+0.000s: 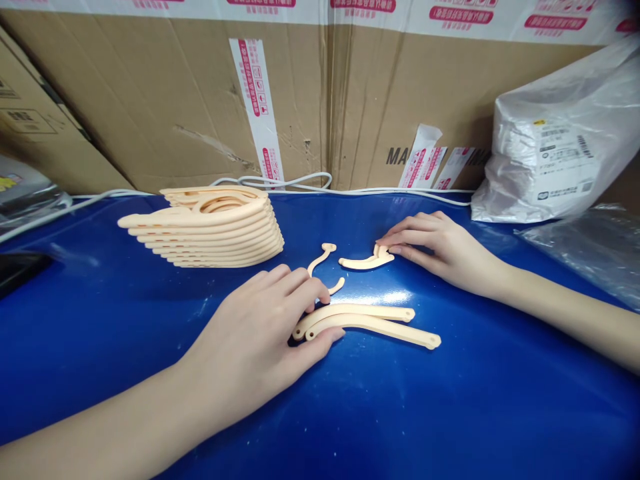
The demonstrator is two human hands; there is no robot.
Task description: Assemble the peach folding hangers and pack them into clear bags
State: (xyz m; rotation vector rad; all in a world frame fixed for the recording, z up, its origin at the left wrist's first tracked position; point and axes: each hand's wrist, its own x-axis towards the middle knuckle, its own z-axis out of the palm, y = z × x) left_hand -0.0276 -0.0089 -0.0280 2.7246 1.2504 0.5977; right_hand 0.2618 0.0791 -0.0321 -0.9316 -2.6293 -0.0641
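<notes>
My left hand (270, 320) curls at the left ends of two long, curved beige plastic hanger arms (375, 325). Its thumb lies along their near side and the other fingers bend over the far side. Partly covered by those fingers is a thin S-shaped plastic hook (320, 259), whose tip shows beside the index finger. Farther right, my right hand (430, 243) pinches the end of a short curved plastic piece (366, 263) low over the table. Behind my left hand stands a neat stack of folded beige plastic hangers (220, 230).
The blue tabletop (450, 413) is glossy. Large cardboard boxes (175, 87) wall off the back, with a white cable (285, 181) along their foot. A white plastic package (555, 140) and clear wrap (595, 247) lie at the right. A dark object (20, 273) sits at the left edge.
</notes>
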